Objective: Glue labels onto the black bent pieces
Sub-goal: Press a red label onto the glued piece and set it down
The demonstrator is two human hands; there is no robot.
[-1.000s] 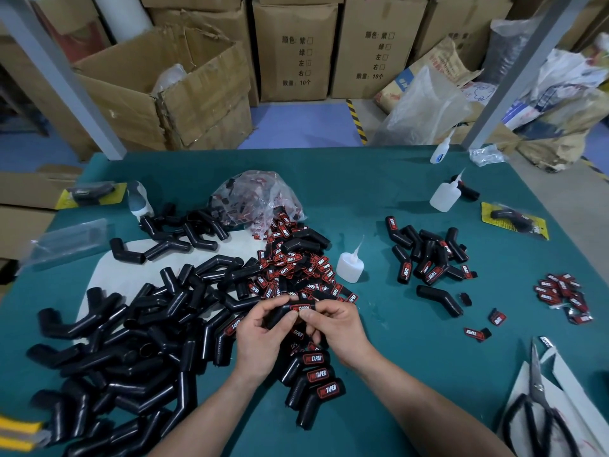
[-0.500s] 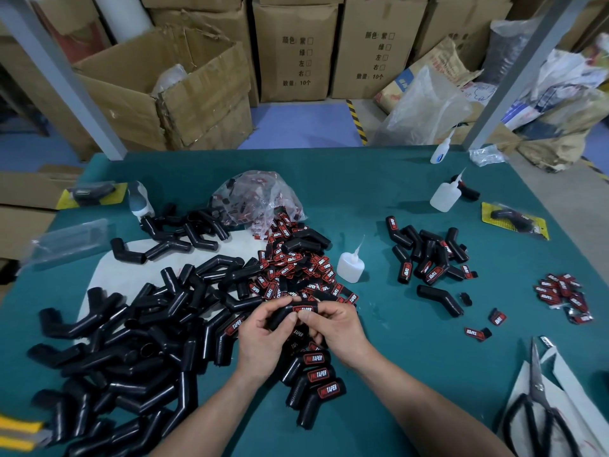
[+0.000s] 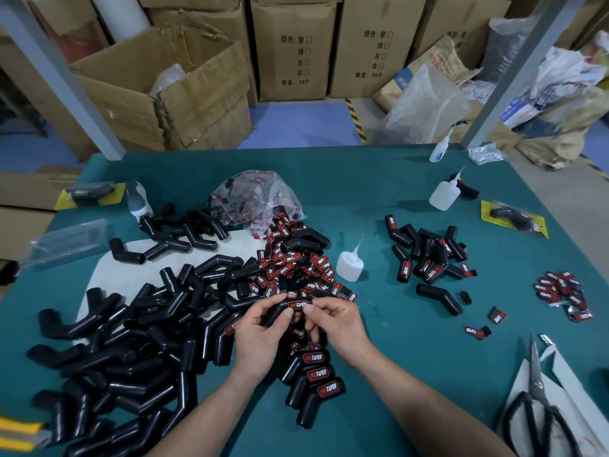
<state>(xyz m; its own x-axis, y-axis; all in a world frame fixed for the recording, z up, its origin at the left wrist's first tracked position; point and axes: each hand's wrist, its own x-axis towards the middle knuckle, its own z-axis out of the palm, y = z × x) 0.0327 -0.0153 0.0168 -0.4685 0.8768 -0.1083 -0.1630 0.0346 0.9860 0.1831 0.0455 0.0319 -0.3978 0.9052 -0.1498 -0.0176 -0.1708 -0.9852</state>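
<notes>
Over the green table, my left hand [image 3: 260,334] grips a black bent piece [image 3: 275,313] by its lower arm. A red and black label [image 3: 296,305] lies on its upper arm, pinched between both thumbs. My right hand [image 3: 336,324] holds that labelled end. A heap of loose labels [image 3: 296,265] lies just behind my hands. Unlabelled black bent pieces [image 3: 131,341] fill the left of the table. Three labelled pieces [image 3: 313,380] lie below my hands. A small glue bottle [image 3: 350,265] stands to the right of the labels.
More labelled pieces [image 3: 428,255] lie at centre right, with a few loose labels [image 3: 560,291] farther right. Scissors [image 3: 537,407] rest at the bottom right. Two more glue bottles [image 3: 445,194] stand at the back right. A plastic bag of labels [image 3: 257,199] sits behind the heap.
Both hands have stayed in place over the pile; the thumbs have shifted slightly along the label on the held piece.
</notes>
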